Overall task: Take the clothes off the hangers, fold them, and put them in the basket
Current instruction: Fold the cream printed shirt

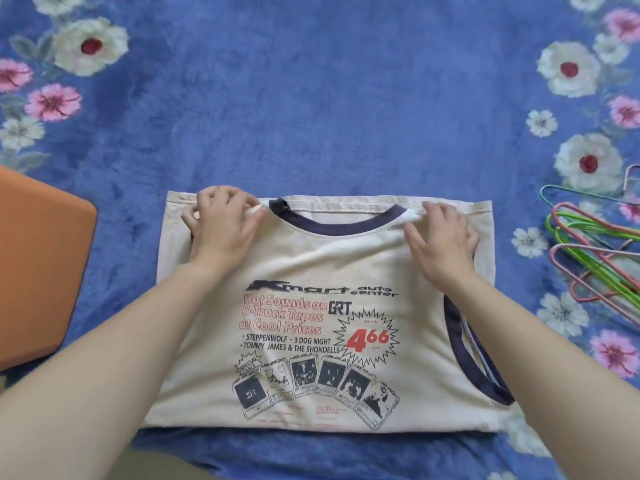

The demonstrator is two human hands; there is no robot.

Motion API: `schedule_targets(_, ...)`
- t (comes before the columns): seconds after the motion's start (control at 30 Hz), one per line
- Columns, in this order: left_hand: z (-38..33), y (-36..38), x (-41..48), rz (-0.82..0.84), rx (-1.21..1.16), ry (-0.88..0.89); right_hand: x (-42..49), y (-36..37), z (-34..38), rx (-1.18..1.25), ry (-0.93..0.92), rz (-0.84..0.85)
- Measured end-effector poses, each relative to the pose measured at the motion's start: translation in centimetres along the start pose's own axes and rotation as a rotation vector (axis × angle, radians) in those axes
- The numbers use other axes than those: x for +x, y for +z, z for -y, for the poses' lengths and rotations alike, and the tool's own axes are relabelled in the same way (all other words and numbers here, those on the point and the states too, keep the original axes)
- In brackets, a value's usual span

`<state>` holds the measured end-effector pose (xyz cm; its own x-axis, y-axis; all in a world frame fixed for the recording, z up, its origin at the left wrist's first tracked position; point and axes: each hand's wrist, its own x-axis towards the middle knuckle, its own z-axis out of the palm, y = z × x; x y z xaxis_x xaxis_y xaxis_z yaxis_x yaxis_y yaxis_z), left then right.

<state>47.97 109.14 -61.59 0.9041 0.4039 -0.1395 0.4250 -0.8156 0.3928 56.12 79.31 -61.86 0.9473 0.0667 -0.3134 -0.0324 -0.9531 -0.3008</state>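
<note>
I looked down at a cream cotton T-shirt that lay flat on a plush blue blanket printed with white and pink flowers. The shirt was already off its hanger and appeared to be doubled over once: a stitched hem edge showed just behind the navy ribbed collar at the far side, and the near edge was a soft fold. One sleeve, trimmed with a navy band, was out at the right and not yet tucked in.

My left hand and my right hand sat on the two shoulders, one either side of the collar. The fingers of both were curled down onto the cloth, each gathering a small pucker of fabric between fingertips and thumb, so both were closed on the shirt.

The chest carried a retro print in black and red lettering, with a starburst price and a row of tape cartridges.

To the right, well apart from the shirt, lay a loose heap of thin wire hangers in green, pink and blue, all bare, which suggested several garments were already done. At the left edge stood a smooth orange container with rounded corners; I judged it to be the basket, though its inside was hidden.

Still to do, as I judged it: fold in the sides, halve the shirt, and place it in the basket.
</note>
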Motion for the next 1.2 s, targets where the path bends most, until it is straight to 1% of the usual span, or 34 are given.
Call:
schedule_targets(0.07,0.2,0.4,1.6,0.004,0.013,0.049,1.5,0.7,0.0,-0.045,0.013,0.012)
schedule_targets(0.13,0.7,0.8,2.4,-0.024,0.016,0.064,2.4,1.3,-0.4,-0.057,0.006,-0.042)
schedule_targets(0.23,1.4,1.7,2.5,-0.069,0.097,-0.003,2.5,2.1,-0.7,-0.082,-0.036,-0.137)
schedule_targets(0.27,1.1,2.0,2.0,-0.11,0.101,-0.034,2.1,2.4,-0.5,-0.077,-0.054,-0.174)
schedule_targets(0.3,0.6,2.3,1.2,-0.163,0.08,-0.027,1.5,2.7,0.0,-0.061,-0.096,-0.212)
schedule_targets(0.33,-0.2,2.6,0.1,-0.21,0.055,0.047,0.6,3.1,0.7,-0.048,-0.174,-0.241)
schedule_targets(0.37,-1.0,3.2,-1.2,-0.21,0.052,0.18,-0.3,3.6,1.5,-0.05,-0.286,-0.245)
schedule_targets(0.4,-1.6,4.1,-2.7,-0.152,0.09,0.323,-1.3,4.2,2.1,-0.078,-0.412,-0.205)
schedule_targets(0.43,-1.7,5.0,-4.0,-0.073,0.155,0.412,-2.1,5.0,2.3,-0.139,-0.522,-0.146)
schedule_targets(0.47,-1.5,5.8,-4.5,0.0,0.216,0.418,-2.4,5.7,2.1,-0.211,-0.588,-0.084)
schedule_targets(0.5,-0.8,6.6,-4.6,0.047,0.246,0.355,-2.3,6.3,1.4,-0.274,-0.611,-0.031)
schedule_targets(0.57,0.5,7.3,-3.7,0.082,0.275,0.221,-0.9,6.5,-0.5,-0.343,-0.562,0.016)
schedule_targets(0.67,1.2,7.8,-2.9,0.101,0.293,0.198,1.5,5.5,-3.3,-0.365,-0.458,0.036)
schedule_targets(0.8,0.7,7.9,-3.2,0.061,0.253,0.14,2.7,3.4,-6.6,-0.347,-0.277,0.014)
schedule_targets(0.87,0.2,7.5,-3.5,0.043,0.248,0.097,2.9,2.0,-8.1,-0.283,-0.222,-0.003)
schedule_targets(0.93,-1.3,7.6,-5.2,0.046,0.195,0.024,2.8,0.1,-9.8,-0.109,-0.145,-0.068)
schedule_targets(0.97,-2.7,8.1,-6.7,0.063,0.153,0.027,2.6,-0.8,-10.6,-0.011,-0.106,-0.129)
schedule_targets(1.03,-6.1,9.8,-10.7,0.123,0.101,0.142,1.6,-2.1,-11.9,0.11,-0.053,-0.213)
schedule_targets(1.07,-8.1,11.1,-12.9,0.151,0.095,0.231,1.2,-2.4,-12.3,0.157,-0.015,-0.212)
schedule_targets(1.13,-12.2,14.1,-17.6,0.188,0.083,0.387,0.5,-2.8,-12.5,0.258,0.09,-0.154)
schedule_targets(1.2,-16.2,16.5,-21.7,0.251,0.057,0.477,0.2,-2.8,-12.3,0.336,0.197,-0.085)
